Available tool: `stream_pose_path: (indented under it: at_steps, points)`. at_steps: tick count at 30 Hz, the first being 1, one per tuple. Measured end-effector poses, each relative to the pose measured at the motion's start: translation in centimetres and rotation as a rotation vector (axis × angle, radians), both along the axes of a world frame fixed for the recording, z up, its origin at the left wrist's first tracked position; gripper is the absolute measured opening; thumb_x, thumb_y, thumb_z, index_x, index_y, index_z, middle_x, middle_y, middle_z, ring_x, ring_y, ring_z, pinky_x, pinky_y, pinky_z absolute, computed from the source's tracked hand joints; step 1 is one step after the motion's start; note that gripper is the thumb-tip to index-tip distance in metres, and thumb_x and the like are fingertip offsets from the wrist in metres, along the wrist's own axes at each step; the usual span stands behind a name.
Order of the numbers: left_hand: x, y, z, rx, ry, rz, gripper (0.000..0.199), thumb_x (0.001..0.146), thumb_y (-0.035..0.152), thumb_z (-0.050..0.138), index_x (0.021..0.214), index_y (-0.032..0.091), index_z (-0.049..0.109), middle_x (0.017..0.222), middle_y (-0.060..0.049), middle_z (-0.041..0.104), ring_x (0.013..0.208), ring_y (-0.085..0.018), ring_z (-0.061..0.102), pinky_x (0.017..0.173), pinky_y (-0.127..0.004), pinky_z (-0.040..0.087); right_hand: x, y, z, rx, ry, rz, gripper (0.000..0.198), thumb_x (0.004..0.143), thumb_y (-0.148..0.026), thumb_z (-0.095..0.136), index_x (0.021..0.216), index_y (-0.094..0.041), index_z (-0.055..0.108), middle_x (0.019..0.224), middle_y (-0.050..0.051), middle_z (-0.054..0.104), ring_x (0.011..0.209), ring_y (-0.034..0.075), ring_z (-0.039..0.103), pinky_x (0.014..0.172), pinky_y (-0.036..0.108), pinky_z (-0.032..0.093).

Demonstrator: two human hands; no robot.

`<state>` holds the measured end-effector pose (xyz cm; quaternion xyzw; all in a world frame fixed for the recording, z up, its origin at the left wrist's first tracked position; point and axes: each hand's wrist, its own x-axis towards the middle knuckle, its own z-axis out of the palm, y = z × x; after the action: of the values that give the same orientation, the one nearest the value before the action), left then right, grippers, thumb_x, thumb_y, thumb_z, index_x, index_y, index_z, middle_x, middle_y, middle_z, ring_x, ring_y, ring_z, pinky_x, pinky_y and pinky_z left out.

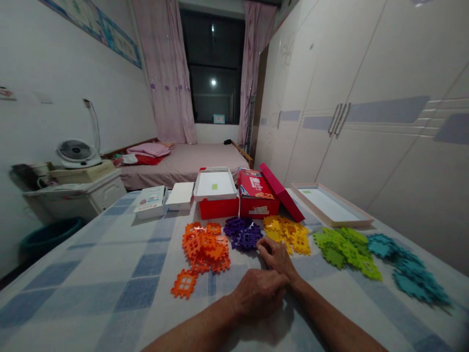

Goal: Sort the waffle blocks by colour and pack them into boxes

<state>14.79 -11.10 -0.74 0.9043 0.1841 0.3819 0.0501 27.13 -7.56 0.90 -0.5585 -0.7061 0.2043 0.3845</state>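
Square plastic interlocking building tiles with toothed edges lie in piles by colour. My right hand (277,257) reaches to the purple tiles (245,234), its fingers curled and its fingertips pinched at the pile's right edge, on a purple tile. My left hand (261,294) is closed just in front of it, close by the right wrist; its fingertips are hidden, so what it holds, if anything, does not show. Orange tiles (205,247) lie to the left, with one orange tile (184,284) apart in front. Yellow tiles (289,233) are just beyond my right hand.
Green tiles (346,252) and teal tiles (408,269) lie to the right. Behind the piles stand a red box (258,190) with a red lid (281,192) leaning on it, a white tray (215,185), two white boxes (150,201) and a shallow lid (331,205). A checked cloth (110,259) covers the table.
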Motion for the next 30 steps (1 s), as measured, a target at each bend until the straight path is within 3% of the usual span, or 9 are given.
stream_pose_path:
  at_steps: [7, 12, 18, 20, 23, 26, 28, 30]
  points:
    - [0.1, 0.2, -0.8, -0.081, 0.017, 0.039, 0.010, 0.081, 0.011, 0.048, 0.079, 0.020, 0.053, 0.065, 0.000, 0.063, 0.056, -0.012, 0.058, 0.054, -0.022, 0.043, 0.2, 0.2, -0.3, -0.016, -0.005, 0.015, 0.020, 0.084, -0.029, 0.045, 0.077, -0.019, 0.062, 0.073, 0.002, 0.067, 0.071, 0.016, 0.061, 0.070, 0.027, 0.044]
    - [0.3, 0.4, -1.2, -0.105, 0.026, 0.040, 0.016, 0.077, 0.010, 0.049, 0.067, 0.021, 0.046, 0.059, 0.002, 0.058, 0.051, -0.011, 0.052, 0.051, -0.021, 0.038, 0.2, 0.3, -0.2, -0.019, 0.037, 0.012, 0.018, 0.083, -0.027, 0.048, 0.075, -0.018, 0.062, 0.070, 0.002, 0.064, 0.067, 0.014, 0.058, 0.067, 0.025, 0.043]
    - [0.1, 0.7, -1.3, -0.152, 0.052, -0.016, 0.016, 0.081, 0.010, 0.045, 0.070, 0.019, 0.052, 0.064, 0.000, 0.061, 0.056, -0.011, 0.054, 0.055, -0.021, 0.040, 1.1, -0.2, 1.7, 0.016, 0.171, -0.092, 0.018, 0.083, -0.027, 0.049, 0.078, -0.019, 0.064, 0.070, 0.000, 0.065, 0.065, 0.012, 0.058, 0.064, 0.023, 0.045]
    - [0.0, 0.9, -1.2, -0.163, 0.104, -0.013, 0.017, 0.085, 0.012, 0.043, 0.074, 0.019, 0.055, 0.066, -0.001, 0.061, 0.058, -0.012, 0.056, 0.056, -0.021, 0.041, 3.3, -0.1, 2.9, 0.078, 0.226, -0.193, 0.019, 0.083, -0.030, 0.048, 0.084, -0.019, 0.064, 0.074, 0.000, 0.067, 0.066, 0.013, 0.060, 0.064, 0.024, 0.047]
    - [-0.3, 0.9, -1.1, -0.214, 0.166, 0.004, 0.020, 0.089, 0.014, 0.041, 0.078, 0.019, 0.058, 0.070, -0.002, 0.061, 0.063, -0.012, 0.058, 0.058, -0.021, 0.041, 9.5, -0.3, 4.3, 0.226, 0.139, -0.418, 0.024, 0.083, -0.034, 0.047, 0.093, -0.019, 0.064, 0.088, 0.004, 0.069, 0.078, 0.016, 0.063, 0.074, 0.029, 0.050]
    - [-0.4, 0.6, -0.8, -0.261, 0.195, 0.017, 0.020, 0.089, 0.013, 0.041, 0.079, 0.019, 0.058, 0.072, -0.002, 0.061, 0.066, -0.012, 0.059, 0.060, -0.021, 0.042, 17.6, -1.8, 4.4, 0.281, -0.085, -0.787, 0.029, 0.078, -0.032, 0.049, 0.097, -0.017, 0.064, 0.101, 0.010, 0.066, 0.098, 0.023, 0.060, 0.091, 0.039, 0.046]
    - [-0.4, 0.3, -0.5, -0.259, 0.196, 0.024, 0.021, 0.089, 0.013, 0.041, 0.078, 0.019, 0.058, 0.073, -0.002, 0.061, 0.066, -0.012, 0.058, 0.060, -0.020, 0.042, 22.8, -3.1, 3.8, 0.252, -0.115, -0.939, 0.038, 0.078, -0.034, 0.050, 0.108, -0.014, 0.062, 0.115, 0.018, 0.060, 0.114, 0.032, 0.051, 0.099, 0.051, 0.037]
    - [-0.4, 0.3, -0.4, -0.237, 0.177, 0.027, 0.021, 0.089, 0.013, 0.041, 0.077, 0.019, 0.057, 0.072, -0.002, 0.061, 0.066, -0.012, 0.058, 0.059, -0.020, 0.042, 27.0, -4.2, 2.8, 0.030, -0.248, -1.162, 0.053, 0.079, -0.045, 0.050, 0.122, -0.014, 0.055, 0.127, 0.020, 0.054, 0.120, 0.037, 0.047, 0.097, 0.057, 0.037]
